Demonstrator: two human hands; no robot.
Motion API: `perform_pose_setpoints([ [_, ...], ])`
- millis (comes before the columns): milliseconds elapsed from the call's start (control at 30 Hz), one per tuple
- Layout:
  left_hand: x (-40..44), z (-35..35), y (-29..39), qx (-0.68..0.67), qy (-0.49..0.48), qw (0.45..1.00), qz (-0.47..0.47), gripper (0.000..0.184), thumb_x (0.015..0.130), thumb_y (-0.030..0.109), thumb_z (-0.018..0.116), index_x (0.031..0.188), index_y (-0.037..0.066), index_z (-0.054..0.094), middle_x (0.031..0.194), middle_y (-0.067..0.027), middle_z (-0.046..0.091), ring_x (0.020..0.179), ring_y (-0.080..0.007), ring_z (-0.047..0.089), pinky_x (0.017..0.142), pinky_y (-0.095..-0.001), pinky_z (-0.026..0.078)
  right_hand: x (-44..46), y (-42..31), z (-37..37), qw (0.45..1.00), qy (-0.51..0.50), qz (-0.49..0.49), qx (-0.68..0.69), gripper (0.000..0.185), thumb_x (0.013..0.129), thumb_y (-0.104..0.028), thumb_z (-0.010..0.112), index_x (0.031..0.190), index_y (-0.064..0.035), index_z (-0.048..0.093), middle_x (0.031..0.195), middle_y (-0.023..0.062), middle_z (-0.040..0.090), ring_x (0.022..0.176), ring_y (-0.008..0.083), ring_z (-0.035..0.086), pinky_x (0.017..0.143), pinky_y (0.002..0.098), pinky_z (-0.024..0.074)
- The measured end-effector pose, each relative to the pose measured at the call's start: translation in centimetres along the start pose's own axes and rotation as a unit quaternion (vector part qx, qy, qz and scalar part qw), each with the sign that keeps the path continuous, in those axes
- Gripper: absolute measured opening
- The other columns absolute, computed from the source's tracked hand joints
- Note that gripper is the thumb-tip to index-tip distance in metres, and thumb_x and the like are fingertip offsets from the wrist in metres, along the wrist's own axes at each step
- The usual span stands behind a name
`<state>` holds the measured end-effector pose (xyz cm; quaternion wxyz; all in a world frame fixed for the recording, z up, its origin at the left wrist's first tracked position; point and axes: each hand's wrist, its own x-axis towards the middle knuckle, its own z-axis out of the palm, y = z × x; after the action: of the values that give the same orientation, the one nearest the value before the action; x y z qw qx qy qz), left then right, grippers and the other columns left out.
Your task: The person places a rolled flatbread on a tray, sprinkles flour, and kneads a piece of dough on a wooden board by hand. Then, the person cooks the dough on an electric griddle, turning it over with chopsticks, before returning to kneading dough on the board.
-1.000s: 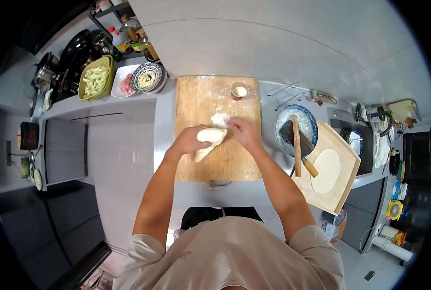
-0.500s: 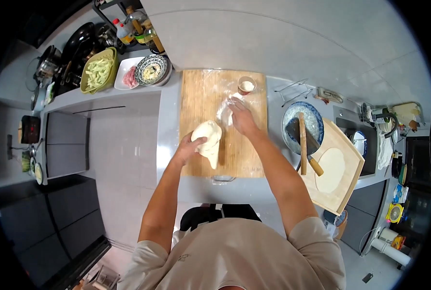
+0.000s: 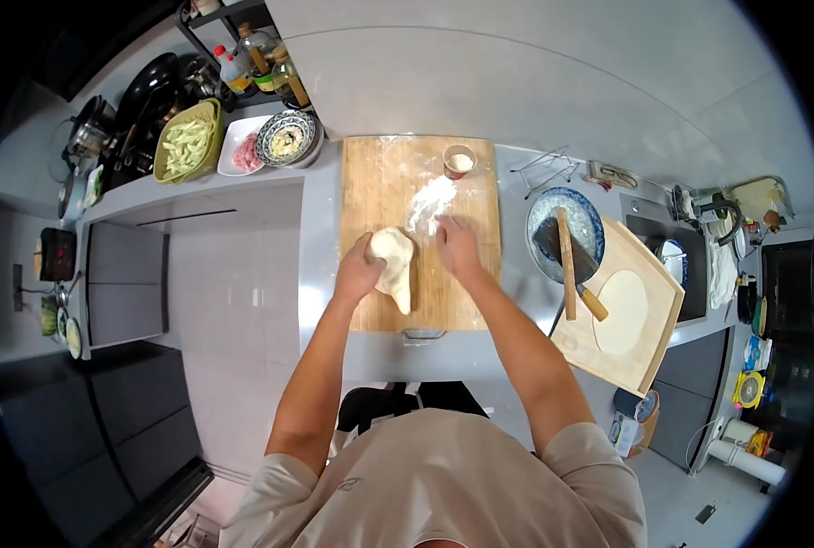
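On the floured wooden cutting board, my left hand grips a pale piece of dough by its left side. A narrow tail of the dough hangs toward the board's front edge. My right hand is closed, its fingers curled in just right of the dough and apart from it. Whatever those fingers may hold is hidden. A smear of white flour lies on the board right beyond the right fingertips. Further back stands a small cup with flour in it.
To the right, a cleaver and a wooden rolling pin rest across a blue-rimmed bowl. A wooden tray holds a flat dough sheet. Back left are a green basket, a meat dish and a patterned bowl.
My right hand has drawn back from the flour toward me, and its outstretched fingers have curled in. My left hand has shifted slightly up along the dough, still gripping it.
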<state>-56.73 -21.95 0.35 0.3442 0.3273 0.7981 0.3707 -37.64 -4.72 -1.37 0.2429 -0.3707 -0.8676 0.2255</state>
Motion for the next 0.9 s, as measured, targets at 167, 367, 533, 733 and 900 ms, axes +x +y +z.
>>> perform_pose_setpoints([
  [167, -1.2, -1.3, 3.4, -0.280, -0.084, 0.934, -0.203, 0.042, 0.092, 0.023, 0.077, 0.125, 0.001, 0.062, 0.121, -0.0163, 0.069, 0.108, -0.0237, 0.072, 0.078, -0.0348, 0.063, -5.5, -9.7, -2.9, 0.803, -0.159, 0.464, 0.339, 0.031, 0.097, -0.024, 0.072, 0.119, -0.0017, 0.072, 0.102, 0.0210, 0.073, 0.095, 0.0388, 0.071, 0.088, 0.0440, 0.0571],
  [367, -4.2, 0.8, 4.6, -0.076, -0.178, 0.963, -0.186, 0.052, 0.095, 0.036, 0.077, 0.120, -0.005, 0.057, 0.124, -0.0172, 0.065, 0.098, -0.0201, 0.073, 0.065, -0.0347, 0.060, -4.8, -6.0, -2.7, 0.991, -0.036, 0.122, 0.036, 0.034, 0.086, -0.014, 0.075, 0.118, -0.0037, 0.073, 0.110, 0.0211, 0.074, 0.101, 0.0396, 0.071, 0.090, 0.0452, 0.0583],
  [533, -2.3, 2.5, 3.7, -0.020, 0.217, 0.964, 0.155, 0.037, 0.108, 0.033, 0.056, 0.120, 0.000, 0.068, 0.113, -0.0182, 0.072, 0.118, -0.0418, 0.062, 0.106, -0.0489, 0.047, -6.8, -8.1, -3.7, 0.996, 0.032, -0.068, 0.041, 0.026, 0.091, -0.013, 0.070, 0.115, -0.0024, 0.072, 0.103, 0.0201, 0.071, 0.099, 0.0396, 0.069, 0.087, 0.0473, 0.0567],
  [733, -2.0, 5.9, 2.7, 0.113, 0.112, 0.963, 0.219, 0.035, 0.109, 0.033, 0.052, 0.115, 0.006, 0.073, 0.118, -0.0172, 0.070, 0.113, -0.0416, 0.063, 0.098, -0.0513, 0.049, -6.2, -9.7, 0.9, 0.989, 0.109, 0.039, -0.092, 0.016, 0.103, -0.019, 0.059, 0.103, -0.0052, 0.067, 0.098, 0.0189, 0.065, 0.094, 0.0401, 0.059, 0.086, 0.0532, 0.0457],
  [900, -0.9, 6.9, 2.7, 0.219, 0.176, 0.930, 0.239, 0.028, 0.105, 0.031, 0.058, 0.109, 0.008, 0.073, 0.121, -0.0094, 0.068, 0.121, -0.0332, 0.058, 0.104, -0.0499, 0.042, -5.4, -7.6, 3.0, 0.980, 0.075, 0.133, -0.124, 0.021, 0.106, -0.026, 0.056, 0.105, -0.0074, 0.065, 0.108, 0.0184, 0.063, 0.102, 0.0390, 0.056, 0.090, 0.0539, 0.0423],
])
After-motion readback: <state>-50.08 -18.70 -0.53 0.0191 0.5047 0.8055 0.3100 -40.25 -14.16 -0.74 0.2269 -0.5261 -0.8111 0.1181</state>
